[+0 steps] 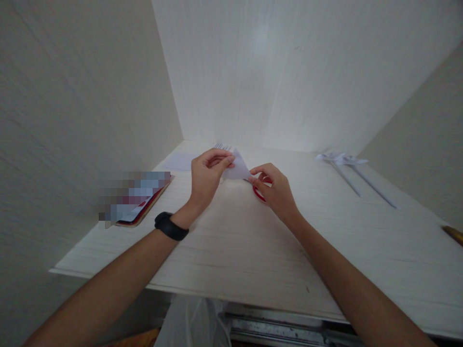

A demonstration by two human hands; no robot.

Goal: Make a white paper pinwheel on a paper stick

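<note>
My left hand [209, 169] is closed in a pinch on a small folded-looking piece of white paper [240, 166], which narrows to a point at its top. The thumb and forefinger of my right hand [275, 187] meet at the paper's right corner. Beneath and behind those fingers shows a pair of scissors with a red handle [258, 193]; a short dark stretch of blade lies by the paper's lower edge. Whether the scissors rest on the table or touch my right hand is hard to make out.
Left on the white table [231, 250] lies a phone-like flat object [144, 205], partly pixelated. White paper [177, 161] and striped strips [223, 146] lie behind my left hand. Two white sticks with paper tops [342, 159] lie at the right, near the walls.
</note>
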